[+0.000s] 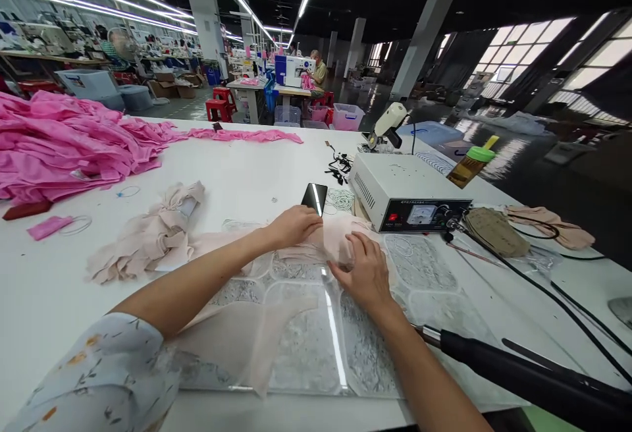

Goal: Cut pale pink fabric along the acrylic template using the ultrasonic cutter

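Left hand (295,224) lies palm down, fingers loosely curled, pressing the beige fabric piece (330,241); whether it pinches the cloth cannot be told. Right hand (363,272) rests flat beside it, fingers extended on the same piece, gripping nothing visibly. Fabric sits on a clear plastic sheet (316,346) over lace, mid-table. Just behind: black phone (315,197), white control box (407,191). Left of the hands: beige fabric pile (148,238). Far left: pink fabric heap (64,145). Near right: black tool handle (523,373), apart from both hands.
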Demonstrator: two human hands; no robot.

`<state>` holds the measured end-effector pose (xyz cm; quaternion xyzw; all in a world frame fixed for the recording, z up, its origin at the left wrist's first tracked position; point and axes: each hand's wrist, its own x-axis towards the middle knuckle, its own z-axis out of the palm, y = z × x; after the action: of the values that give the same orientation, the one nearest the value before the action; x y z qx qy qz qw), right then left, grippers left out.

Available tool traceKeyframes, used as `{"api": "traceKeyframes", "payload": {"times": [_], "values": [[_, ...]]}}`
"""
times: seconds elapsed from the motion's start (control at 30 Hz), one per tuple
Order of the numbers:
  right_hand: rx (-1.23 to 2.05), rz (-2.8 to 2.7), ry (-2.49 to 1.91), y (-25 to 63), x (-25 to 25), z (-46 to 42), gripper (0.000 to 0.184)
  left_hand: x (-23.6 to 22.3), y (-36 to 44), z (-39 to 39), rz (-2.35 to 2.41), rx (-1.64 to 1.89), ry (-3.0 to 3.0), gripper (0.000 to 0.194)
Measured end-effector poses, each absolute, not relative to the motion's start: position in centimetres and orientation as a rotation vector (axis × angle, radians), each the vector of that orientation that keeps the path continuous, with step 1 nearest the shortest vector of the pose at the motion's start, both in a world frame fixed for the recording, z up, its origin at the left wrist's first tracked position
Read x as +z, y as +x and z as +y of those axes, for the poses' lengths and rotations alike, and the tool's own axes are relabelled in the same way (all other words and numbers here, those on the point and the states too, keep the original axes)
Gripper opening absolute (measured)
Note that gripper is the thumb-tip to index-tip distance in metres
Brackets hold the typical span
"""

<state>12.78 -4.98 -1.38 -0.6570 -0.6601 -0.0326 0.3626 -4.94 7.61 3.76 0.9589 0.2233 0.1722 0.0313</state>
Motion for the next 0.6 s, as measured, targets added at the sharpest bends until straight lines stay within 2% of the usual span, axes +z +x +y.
{"api": "traceKeyframes", "payload": {"times": [0.1,0.17,0.33,0.6], "values": [[-0.094,-1.63,-1.681,11.8,-0.9,-4.7,0.065,4.6,-3.8,5.6,0.682,0.558,3.076,0.017],[-0.066,-1.6,-1.675,11.5,-0.6,-4.7,0.066,4.8,-3.2,4.1,0.645,0.551,3.154,0.015],[0.049,-1.575,-1.688,13.1,-0.1,-5.7,0.033,5.2,-3.4,2.9,0.483,0.52,3.309,0.025],[0.043,-1.746,-1.658,16.5,0.5,-10.6,0.039,4.4,-6.3,0.5,-0.009,0.516,3.378,0.026]]}}
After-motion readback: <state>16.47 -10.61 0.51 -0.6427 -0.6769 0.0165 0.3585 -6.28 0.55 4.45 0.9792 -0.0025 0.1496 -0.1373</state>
